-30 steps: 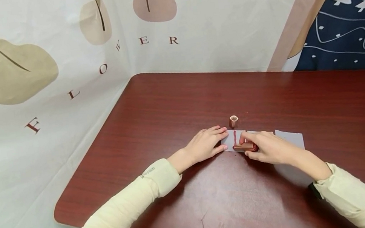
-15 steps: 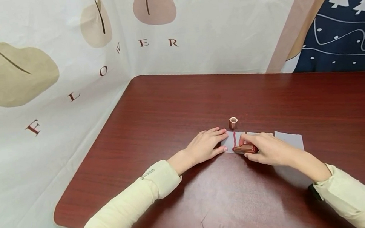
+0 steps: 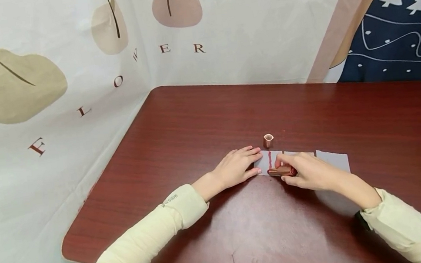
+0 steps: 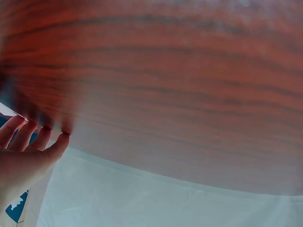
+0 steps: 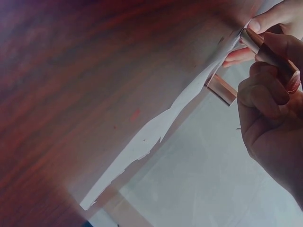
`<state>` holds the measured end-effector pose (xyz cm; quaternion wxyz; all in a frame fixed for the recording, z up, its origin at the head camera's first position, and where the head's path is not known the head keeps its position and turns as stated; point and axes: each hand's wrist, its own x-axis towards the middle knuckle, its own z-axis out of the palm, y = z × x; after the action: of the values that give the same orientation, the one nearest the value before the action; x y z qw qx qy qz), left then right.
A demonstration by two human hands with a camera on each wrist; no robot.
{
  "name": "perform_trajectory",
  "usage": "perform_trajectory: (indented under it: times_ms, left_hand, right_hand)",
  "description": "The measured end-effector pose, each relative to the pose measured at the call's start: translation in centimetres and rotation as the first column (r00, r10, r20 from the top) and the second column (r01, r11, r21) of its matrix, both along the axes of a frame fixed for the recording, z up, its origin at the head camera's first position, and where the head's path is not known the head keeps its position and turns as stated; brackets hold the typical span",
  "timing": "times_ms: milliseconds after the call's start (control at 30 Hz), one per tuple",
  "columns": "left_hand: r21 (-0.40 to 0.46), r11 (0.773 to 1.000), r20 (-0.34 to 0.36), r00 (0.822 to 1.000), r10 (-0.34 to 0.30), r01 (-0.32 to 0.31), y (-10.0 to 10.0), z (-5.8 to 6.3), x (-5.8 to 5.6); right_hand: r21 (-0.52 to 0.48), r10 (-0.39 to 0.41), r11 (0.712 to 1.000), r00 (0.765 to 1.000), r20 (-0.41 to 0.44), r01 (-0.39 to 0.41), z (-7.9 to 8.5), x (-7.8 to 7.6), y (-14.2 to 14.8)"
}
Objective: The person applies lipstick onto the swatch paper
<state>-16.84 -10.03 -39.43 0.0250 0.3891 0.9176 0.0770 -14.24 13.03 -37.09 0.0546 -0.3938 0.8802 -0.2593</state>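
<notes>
A person's right hand [image 3: 312,171] pinched a lipstick [image 3: 281,171] between thumb and fingers, holding it slanted low over the first paper [image 3: 261,166], its tip at the near end of a red line [image 3: 270,160]. The left hand [image 3: 236,167] lay with fingers extended and thumb spread apart from them, the fingertips at that paper's left edge. The cap [image 3: 268,141] stood upright on the table [image 3: 208,114], hollow end up, just beyond the paper's far edge. A second paper [image 3: 298,153], partly hidden by the right hand, lay next in the row, with a third paper [image 3: 334,159] to its right. Pale sleeves [image 3: 155,226] covered both forearms. Behind the table hung a white cloth [image 3: 261,33] lettered "FLOWER," and at far right a dark blue cloth [image 3: 390,54] printed with white trees.
</notes>
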Motion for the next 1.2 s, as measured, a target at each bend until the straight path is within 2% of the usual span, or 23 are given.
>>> perform_trajectory:
  times_ms: [367, 633, 933, 1200]
  left_hand:
    - [-0.011, 1.0, -0.02, 1.0, -0.015, 0.015, -0.01, -0.13, -0.17]
    - [-0.012, 1.0, -0.01, 1.0, -0.001, 0.001, 0.08, 0.11, -0.07]
    - [-0.008, 1.0, 0.01, 1.0, 0.006, -0.006, 0.05, 0.27, 0.03]
    - [-0.013, 1.0, -0.018, 1.0, -0.005, 0.004, 0.1, 0.35, -0.05]
  right_hand:
    - [-0.006, 0.01, 1.0, 1.0, -0.02, -0.01, -0.11, -0.04, 0.06]
    - [0.001, 0.011, 1.0, 0.999, -0.032, -0.011, -0.04, -0.15, 0.09]
    - [0.002, 0.015, 1.0, 1.0, -0.017, -0.015, 0.09, -0.07, 0.01]
    - [0.009, 0.003, 1.0, 1.0, -0.004, -0.002, 0.25, -0.04, 0.05]
